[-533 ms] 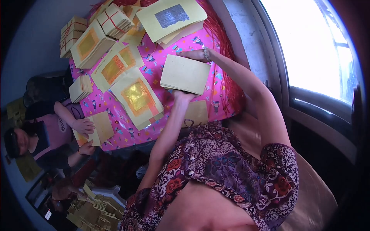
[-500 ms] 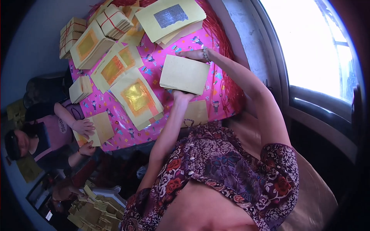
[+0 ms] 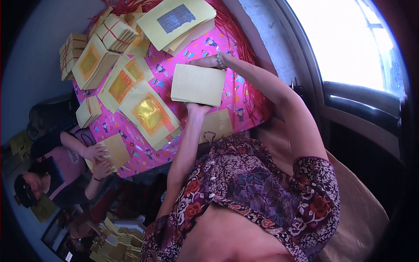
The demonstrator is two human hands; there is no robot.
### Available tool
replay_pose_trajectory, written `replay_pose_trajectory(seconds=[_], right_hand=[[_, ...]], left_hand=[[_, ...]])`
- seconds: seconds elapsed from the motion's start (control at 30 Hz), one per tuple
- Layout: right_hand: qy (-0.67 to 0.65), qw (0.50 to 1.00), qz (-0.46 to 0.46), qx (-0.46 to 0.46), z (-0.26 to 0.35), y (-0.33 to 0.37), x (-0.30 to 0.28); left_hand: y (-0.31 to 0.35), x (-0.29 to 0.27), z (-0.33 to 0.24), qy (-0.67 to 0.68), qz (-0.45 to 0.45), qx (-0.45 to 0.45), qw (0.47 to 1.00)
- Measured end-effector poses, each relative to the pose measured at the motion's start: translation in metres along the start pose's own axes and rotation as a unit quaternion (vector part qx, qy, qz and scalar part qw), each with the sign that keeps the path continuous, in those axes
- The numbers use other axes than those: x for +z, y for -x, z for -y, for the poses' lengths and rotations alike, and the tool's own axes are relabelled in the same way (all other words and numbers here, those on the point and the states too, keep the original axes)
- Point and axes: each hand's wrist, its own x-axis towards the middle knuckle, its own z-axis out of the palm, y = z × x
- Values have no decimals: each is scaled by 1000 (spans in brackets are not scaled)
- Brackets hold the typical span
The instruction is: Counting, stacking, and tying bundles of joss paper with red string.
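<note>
A thick stack of pale yellow paper sheets [image 3: 198,85] is in front of me above the table, its plain top face up. My left hand [image 3: 198,108] grips it at the near edge, with most of its fingers hidden underneath. Along the far edge lies my right hand [image 3: 205,62], flat and with fingers stretched out against the paper; the stack covers part of it. On the near table edge, below the stack, rests a yellowish sheet [image 3: 217,123].
Sheets with gold foil squares [image 3: 149,112] lie left of the stack. A tall pile with a silver square [image 3: 176,18] stands beyond, near red plastic strands [image 3: 238,37]. Tied bundles [image 3: 115,32] sit far left on the pink table cover [image 3: 144,150]. Another person's hands [image 3: 97,159] work at the left edge.
My view has shifted slightly, so the table things appear further left. Both my hands stay at the stack. The other person's hands have come closer together on their paper.
</note>
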Motion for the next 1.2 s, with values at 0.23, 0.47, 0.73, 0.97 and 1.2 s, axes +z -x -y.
replay_pose_trajectory(seconds=[0.23,0.47,0.73,0.97,1.2], right_hand=[[14,1000,13,-17,3,-1,4],[-311,883,288,200,24,-20,-34],[37,999,17,4,27,-18,9],[41,999,10,8,25,-19,8],[49,999,6,9,22,-21,8]], left_hand=[[2,-13,-9,18,-11,-46,999],[20,5,-25,64,-192,-66,977],[12,-9,-51,-60,-38,8,997],[15,-2,-49,-68,-34,12,997],[18,1,-51,-81,-33,-10,996]])
